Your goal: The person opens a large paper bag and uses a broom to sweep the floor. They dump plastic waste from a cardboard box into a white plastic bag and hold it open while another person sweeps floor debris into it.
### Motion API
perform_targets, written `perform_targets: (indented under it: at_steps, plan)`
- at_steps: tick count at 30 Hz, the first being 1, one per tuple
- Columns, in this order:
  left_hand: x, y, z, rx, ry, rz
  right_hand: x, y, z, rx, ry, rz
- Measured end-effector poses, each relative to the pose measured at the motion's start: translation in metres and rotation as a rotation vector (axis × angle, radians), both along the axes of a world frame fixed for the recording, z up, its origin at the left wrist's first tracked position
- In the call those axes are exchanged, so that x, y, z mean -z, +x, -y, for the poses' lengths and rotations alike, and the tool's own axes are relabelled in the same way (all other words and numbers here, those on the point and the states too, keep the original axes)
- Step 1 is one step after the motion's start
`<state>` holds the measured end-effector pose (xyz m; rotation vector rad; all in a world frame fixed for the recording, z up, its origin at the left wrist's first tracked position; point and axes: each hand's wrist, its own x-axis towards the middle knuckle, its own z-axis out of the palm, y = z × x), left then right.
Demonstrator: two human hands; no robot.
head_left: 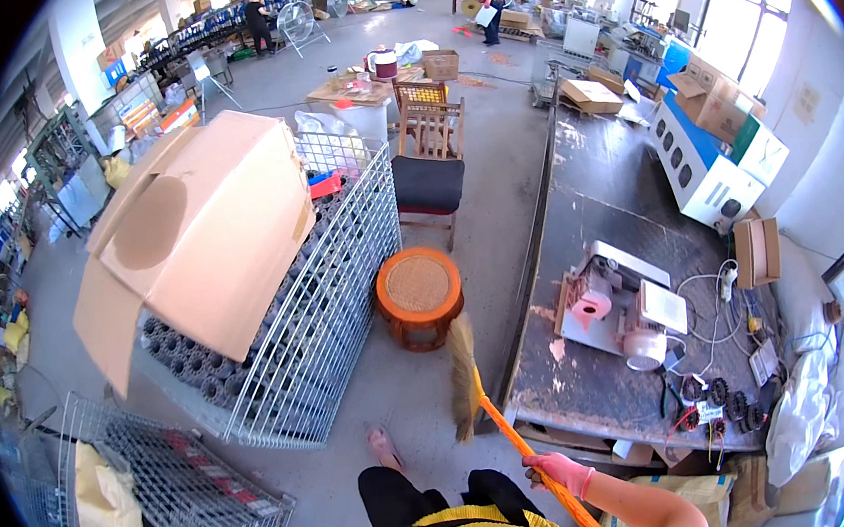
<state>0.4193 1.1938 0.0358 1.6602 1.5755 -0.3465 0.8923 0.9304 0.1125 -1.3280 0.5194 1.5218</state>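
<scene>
So the broom (502,420) is right out front, angled between the orange stool (419,282) and the dark surface (607,172), with its bristles (464,380) right by the stool; can't tell if they touch. The right grip (561,474), in a pink glove, is wrapped round the orange handle, with more stick running past it toward the bottom edge. Left grip's out of view, so can't tell what it's doing. My guess: light overall, stiff stick, springy bristles with softer tips, nothing fragile. Handle looks smooth, so maybe a bit slippery, but the glove should help. I'd hold the stick, never the bristles. Labels? Nothing readable on the broom. There's a white tag (709,412) by the black rings (719,393), but it's way too small to read.
</scene>
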Motion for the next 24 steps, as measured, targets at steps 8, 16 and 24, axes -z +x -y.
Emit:
perform_targets:
  at_steps: [8, 16, 24]
  plan:
    - [-0.012, 0.256, -0.225, 0.239, 0.121, 0.534, -0.022, 0.076, -0.105, 0.381, 0.008, 0.036]
    - [-0.163, 0.615, -0.335, 0.86, 0.938, 0.865, -0.053, 0.17, -0.171, 0.374, -0.157, 0.265]
    - [-0.079, 0.817, -0.476, 0.544, 0.679, 0.236, 0.009, 0.338, -0.218, 0.274, -0.187, 0.474]
